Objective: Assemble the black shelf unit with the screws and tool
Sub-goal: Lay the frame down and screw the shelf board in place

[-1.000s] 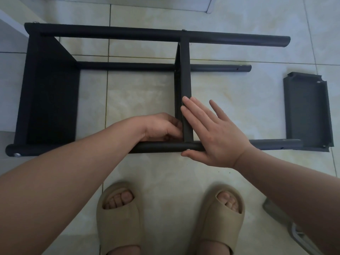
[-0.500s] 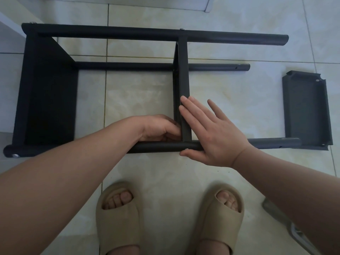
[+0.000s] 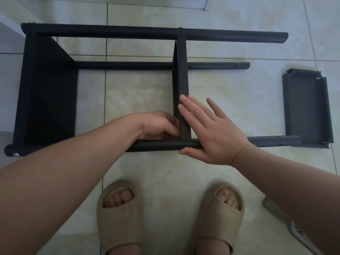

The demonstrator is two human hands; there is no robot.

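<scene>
Shelf unit (image 3: pixel 128 33) lies on its side across mid-frame on floor tiles (image 3: pixel 138 92). Right hand (image 3: pixel 211 131) rests flat, fingers straight and slightly spread, on the middle shelf (image 3: pixel 182 74); left hand (image 3: pixel 158 126) curls fingers against its left face, grip hidden.

A wide-angle camera worn on the person's head looks almost straight down at the tiled floor (image 3: pixel 239 100) from close above. The left forearm (image 3: pixel 64 172) enters from 8 o'clock and the right forearm (image 3: pixel 294 184) from 4 o'clock. The sandals (image 3: pixel 119 214) lie at 6 o'clock, and the shelf frame (image 3: pixel 147 33) spans the upper half.
</scene>
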